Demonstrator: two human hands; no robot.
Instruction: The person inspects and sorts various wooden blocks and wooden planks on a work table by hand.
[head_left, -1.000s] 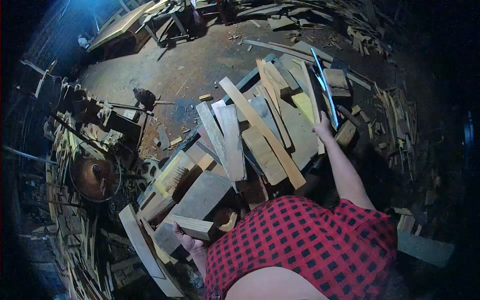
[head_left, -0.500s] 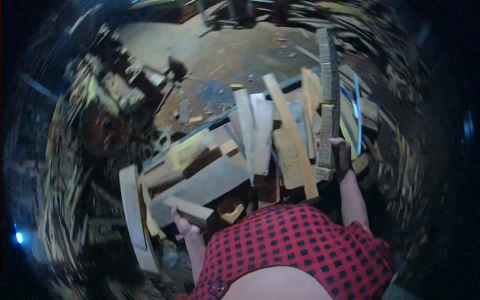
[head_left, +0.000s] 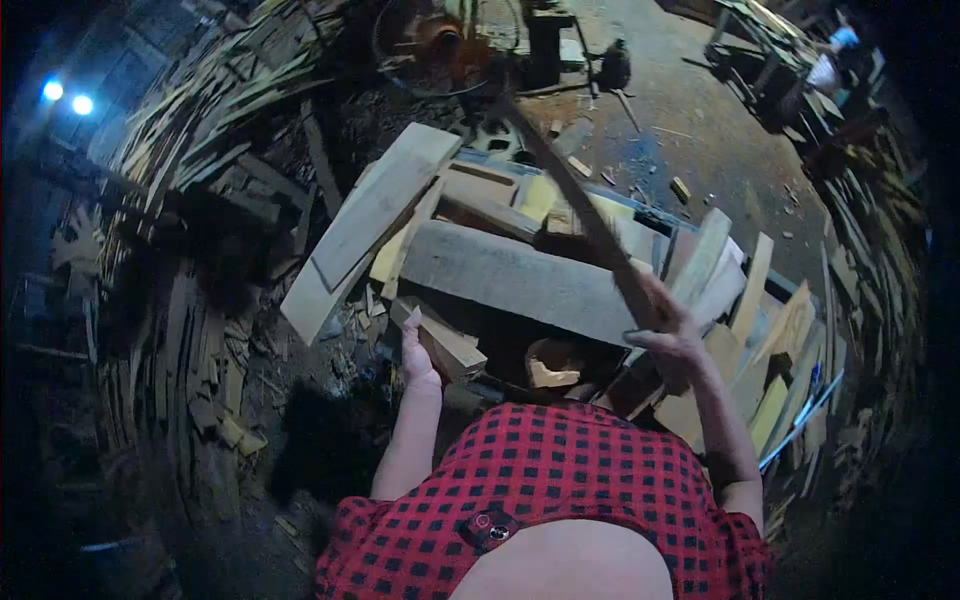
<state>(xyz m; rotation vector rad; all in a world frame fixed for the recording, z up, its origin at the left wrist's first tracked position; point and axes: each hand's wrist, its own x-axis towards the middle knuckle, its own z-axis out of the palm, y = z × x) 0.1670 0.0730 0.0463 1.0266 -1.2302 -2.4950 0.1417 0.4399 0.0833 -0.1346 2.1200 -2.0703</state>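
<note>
My left hand (head_left: 416,358) grips a short wooden block (head_left: 448,338) at the near left of the wood pile. In my right hand (head_left: 674,328) is a long, narrow wooden board (head_left: 578,196), held by its near end. It slants up and away to the left above the pile, its dark side facing me. Beneath it a wide grey plank (head_left: 510,283) lies across the pile. A pale wooden piece with a curved cutout (head_left: 553,366) rests close in front of my body.
A long pale plank (head_left: 375,225) lies slanted at the left. Several loose boards (head_left: 765,320) fan out at the right. Heaps of scrap strips (head_left: 230,95) stand along the left side. Beyond the pile is a round wire-rimmed object (head_left: 448,45). A person (head_left: 838,55) is at the far right.
My view has turned to the left. The long board in my right hand has swung from nearly upright to slanting leftward over the pile. My left hand still holds the block.
</note>
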